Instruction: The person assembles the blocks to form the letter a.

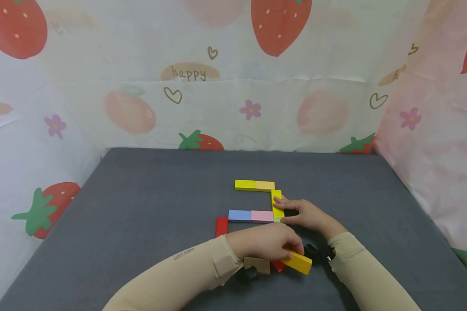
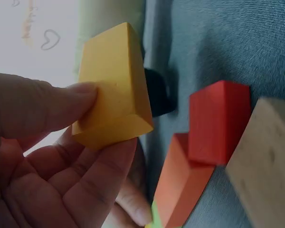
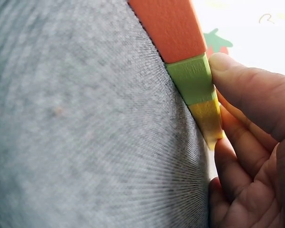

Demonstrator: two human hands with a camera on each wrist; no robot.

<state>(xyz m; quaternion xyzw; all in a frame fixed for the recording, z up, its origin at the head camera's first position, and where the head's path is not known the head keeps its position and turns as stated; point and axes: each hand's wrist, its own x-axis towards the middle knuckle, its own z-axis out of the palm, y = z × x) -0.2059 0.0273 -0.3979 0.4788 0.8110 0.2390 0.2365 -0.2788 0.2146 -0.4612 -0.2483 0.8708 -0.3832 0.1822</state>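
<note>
My left hand pinches an orange-yellow block between thumb and fingers, lifted off the cloth in the left wrist view. My right hand touches the row on the right: its thumb is at a green block, its fingers beside a yellow block. In the right wrist view an orange block adjoins the green one. Below the held block lie a red block and a tan wooden block. My left forearm and hand hide part of the arrangement in the head view.
Blue and pink blocks run left from the row, with another red block at their left end. Farther back lie yellow and pale orange blocks. Dark grey cloth covers the table; printed curtains surround it.
</note>
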